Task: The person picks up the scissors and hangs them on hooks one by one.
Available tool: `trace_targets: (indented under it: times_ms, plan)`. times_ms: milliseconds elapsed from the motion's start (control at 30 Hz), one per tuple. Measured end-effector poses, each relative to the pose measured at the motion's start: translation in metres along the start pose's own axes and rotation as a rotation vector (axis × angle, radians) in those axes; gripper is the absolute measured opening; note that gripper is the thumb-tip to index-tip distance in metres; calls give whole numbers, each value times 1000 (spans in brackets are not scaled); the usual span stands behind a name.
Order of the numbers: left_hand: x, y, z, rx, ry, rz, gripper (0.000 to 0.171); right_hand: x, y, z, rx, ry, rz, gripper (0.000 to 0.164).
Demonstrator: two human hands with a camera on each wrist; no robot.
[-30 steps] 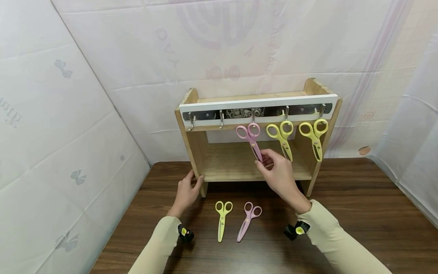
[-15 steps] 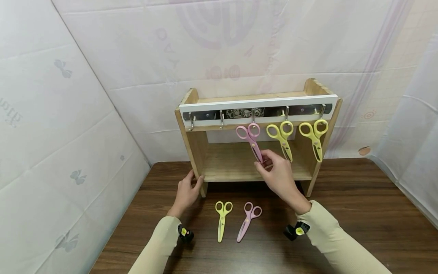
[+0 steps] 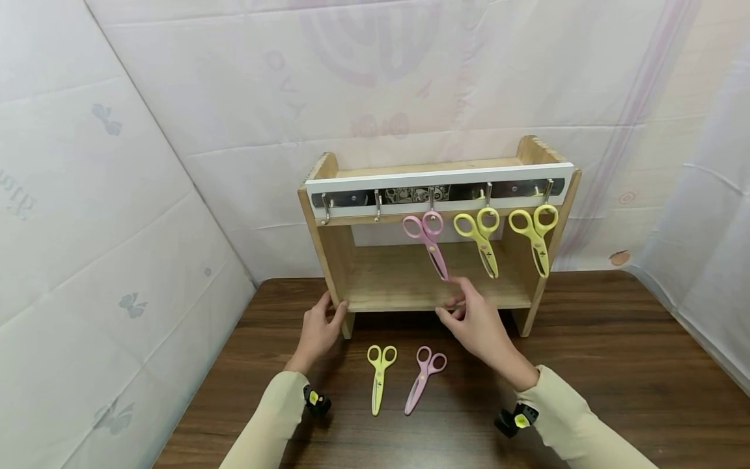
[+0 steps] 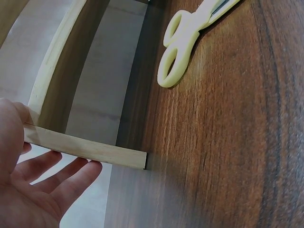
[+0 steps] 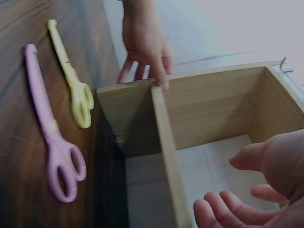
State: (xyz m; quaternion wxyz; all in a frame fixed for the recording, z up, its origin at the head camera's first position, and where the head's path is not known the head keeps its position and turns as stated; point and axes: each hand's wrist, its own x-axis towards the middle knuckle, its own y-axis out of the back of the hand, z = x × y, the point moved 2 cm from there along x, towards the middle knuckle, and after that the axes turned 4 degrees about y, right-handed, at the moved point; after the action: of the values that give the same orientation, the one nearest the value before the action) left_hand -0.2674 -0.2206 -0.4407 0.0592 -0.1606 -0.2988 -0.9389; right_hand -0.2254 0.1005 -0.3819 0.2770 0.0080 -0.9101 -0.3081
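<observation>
Pink scissors hang by one handle loop from the middle hook of a wooden shelf. Just below their tip is my right hand, fingers loosely bent and nothing between them; in the right wrist view that hand has thumb and fingers apart. Yellow scissors and more yellow scissors hang from the two hooks on the right. Low on the shelf's left side panel, my left hand holds on, thumb at the front edge and fingers along the outer face.
On the brown table, in front of the shelf, lie yellow scissors and pink scissors, handles toward the shelf. The two left hooks bear nothing. Patterned white cloth surrounds the table behind and at the sides.
My right hand has let go of the hanging pink scissors' blades and drawn down and slightly back. The scissors stay on their hook. My left hand keeps its place.
</observation>
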Motion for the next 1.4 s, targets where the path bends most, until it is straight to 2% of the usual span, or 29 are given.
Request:
trace_targets:
  times_ms: [167, 433, 700, 800, 1100, 1400]
  plan:
    - [0, 0, 0, 2, 0, -3, 43, -16, -11, 7, -91, -22, -81, 58]
    - [0, 0, 0, 19, -15, 5, 42, -39, -32, 4, -165, -69, -353, 44]
    - [-1, 1, 1, 19, -4, -4, 44, -52, -47, -1, -211, 15, -479, 21]
    - [-1, 1, 0, 18, -6, -3, 45, -55, -51, -1, -230, 41, -523, 18]
    - [-1, 1, 1, 11, 4, -10, 46, -61, -62, -3, -259, 121, -566, 10]
    - [-2, 2, 3, 7, 10, -11, 45, -67, -68, -4, -304, 166, -549, 7]
